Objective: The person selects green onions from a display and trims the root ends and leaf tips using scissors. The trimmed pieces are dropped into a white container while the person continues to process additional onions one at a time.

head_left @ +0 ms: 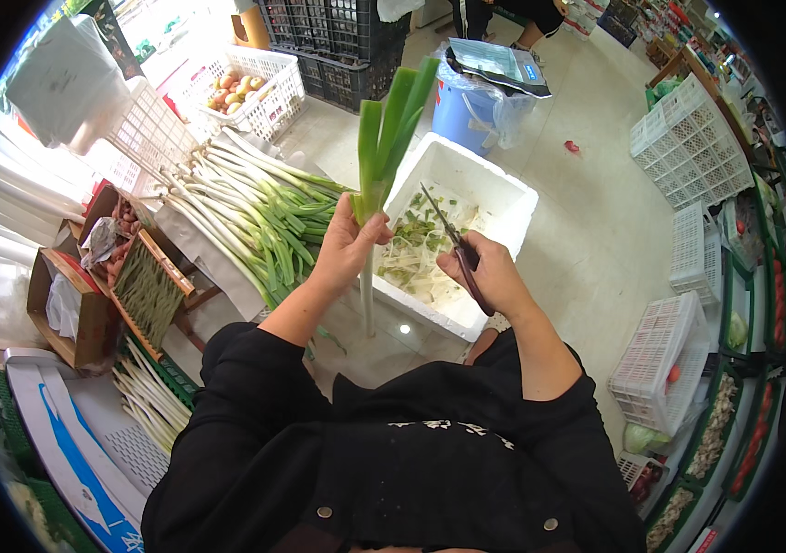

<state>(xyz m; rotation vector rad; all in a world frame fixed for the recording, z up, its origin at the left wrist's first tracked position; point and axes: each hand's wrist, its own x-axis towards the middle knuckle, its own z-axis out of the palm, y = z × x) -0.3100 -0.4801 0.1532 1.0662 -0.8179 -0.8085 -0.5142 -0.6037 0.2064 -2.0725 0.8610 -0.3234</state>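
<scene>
My left hand [349, 243] grips a large green onion [386, 148] around the middle, its green leaves up and its white stalk pointing down. In my right hand [493, 272] is a pair of scissors [465, 259] with dark handles, blades pointing up and away from me. The scissors are apart from the onion. Beneath both hands stands a white foam box [503, 190] with green and pale trimmings [420, 252] on its bottom. A big pile of green onions [248, 200] lies to the left of my left hand, white ends away from me.
Behind the box is a blue bin [465, 114] with a plastic liner. A white crate of round fruit [282, 76] and black crates [334, 41] stand at the back. Cardboard boxes [75, 311] are at left, vegetable shelves and white crates [693, 142] at right. Another person's legs [472, 17] show at the top.
</scene>
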